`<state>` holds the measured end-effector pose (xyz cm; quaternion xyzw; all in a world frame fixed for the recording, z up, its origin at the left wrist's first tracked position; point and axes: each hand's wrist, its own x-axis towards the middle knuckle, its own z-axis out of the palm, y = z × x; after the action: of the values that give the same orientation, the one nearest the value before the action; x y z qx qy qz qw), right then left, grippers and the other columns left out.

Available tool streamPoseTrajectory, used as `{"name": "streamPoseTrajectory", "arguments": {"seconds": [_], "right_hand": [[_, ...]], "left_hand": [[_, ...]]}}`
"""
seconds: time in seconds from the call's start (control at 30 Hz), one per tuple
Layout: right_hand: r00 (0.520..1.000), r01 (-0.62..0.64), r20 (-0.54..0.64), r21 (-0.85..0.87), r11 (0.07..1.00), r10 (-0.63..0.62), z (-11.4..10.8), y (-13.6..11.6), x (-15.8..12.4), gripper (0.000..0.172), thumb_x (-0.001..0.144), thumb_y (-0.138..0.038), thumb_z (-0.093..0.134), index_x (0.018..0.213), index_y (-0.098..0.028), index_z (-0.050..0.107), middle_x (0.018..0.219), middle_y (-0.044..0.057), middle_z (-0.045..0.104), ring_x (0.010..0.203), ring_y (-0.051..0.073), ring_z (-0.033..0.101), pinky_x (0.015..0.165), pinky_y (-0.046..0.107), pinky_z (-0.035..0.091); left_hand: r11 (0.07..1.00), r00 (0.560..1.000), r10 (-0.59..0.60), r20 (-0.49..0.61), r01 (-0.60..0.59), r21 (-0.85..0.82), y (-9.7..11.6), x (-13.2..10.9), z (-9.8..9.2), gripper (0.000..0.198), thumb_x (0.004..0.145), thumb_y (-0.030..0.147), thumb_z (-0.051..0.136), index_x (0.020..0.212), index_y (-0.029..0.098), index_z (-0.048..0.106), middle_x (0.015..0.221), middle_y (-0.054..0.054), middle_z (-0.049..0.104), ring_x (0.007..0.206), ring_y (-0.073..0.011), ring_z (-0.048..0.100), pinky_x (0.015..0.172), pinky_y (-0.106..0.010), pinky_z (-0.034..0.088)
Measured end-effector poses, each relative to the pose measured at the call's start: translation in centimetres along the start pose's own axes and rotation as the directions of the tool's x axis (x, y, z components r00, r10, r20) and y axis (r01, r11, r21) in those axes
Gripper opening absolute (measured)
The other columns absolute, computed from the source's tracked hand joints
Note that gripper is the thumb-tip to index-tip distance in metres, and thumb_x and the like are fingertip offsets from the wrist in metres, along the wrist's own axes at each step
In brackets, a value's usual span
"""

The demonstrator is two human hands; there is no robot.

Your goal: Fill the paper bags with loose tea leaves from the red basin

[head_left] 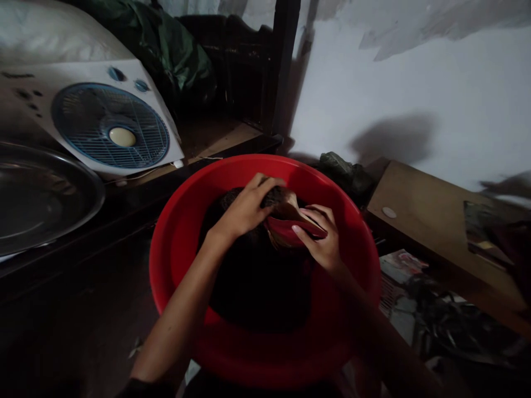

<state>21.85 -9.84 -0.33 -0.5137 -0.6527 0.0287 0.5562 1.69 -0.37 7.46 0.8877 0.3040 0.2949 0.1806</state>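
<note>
Inside a large red tub (168,237) lies a dark heap (261,293), too dim to make out. My right hand (326,240) grips the right end of a red and tan pouch-like thing (298,229), thumb on the near side and fingers on the far side. Its upper edge gapes, showing a pale tan inner face. My left hand (249,207) is at its left end, fingers curled over a clump of dark, fibrous material (274,198). Some fingertips of that hand are blurred. Both hands are above the heap, within the tub's rim.
A white box fan (122,137) with a blue grille stands on a ledge at left, beside a metal basin (78,215). At right is a wooden surface (418,204) with a small pale disc (389,212). Cluttered items (448,315) lie below it. A white wall rises behind.
</note>
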Motion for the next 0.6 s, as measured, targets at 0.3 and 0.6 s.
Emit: {"name": "streamPoseTrajectory", "arguments": {"seconds": [0.3, 0.6], "right_hand": [[1.000, -0.027, -0.010, 0.013, 1.000, 0.027, 0.1, 0.0, -0.4, 0.032, 0.085, -0.032, 0.072, 0.116, -0.028, 0.068, 0.113, 0.007, 0.062, 0.108, 0.022, 0.063, 0.098, 0.043, 0.056], [0.997, -0.072, -0.004, 0.035, 0.997, 0.072, 0.3, -0.2, -0.6, 0.030, 0.085, -0.034, 0.071, 0.115, -0.028, 0.069, 0.111, 0.006, 0.064, 0.107, 0.022, 0.062, 0.097, 0.043, 0.056]], "left_hand": [[0.982, 0.988, -0.015, -0.151, -0.014, -0.190, -1.7, -0.5, 1.0, 0.029, 0.093, 0.027, 0.060, 0.121, 0.027, 0.063, 0.129, -0.005, 0.061, 0.124, -0.0197, 0.055, 0.108, -0.042, 0.044], [0.718, 0.554, -0.677, 0.485, 0.641, 0.271, -11.6, -8.1, 8.2, 0.095, 0.067, 0.040, 0.083, 0.149, 0.035, 0.036, 0.153, -0.014, 0.038, 0.136, -0.0386, 0.047, 0.107, -0.050, 0.044]]}}
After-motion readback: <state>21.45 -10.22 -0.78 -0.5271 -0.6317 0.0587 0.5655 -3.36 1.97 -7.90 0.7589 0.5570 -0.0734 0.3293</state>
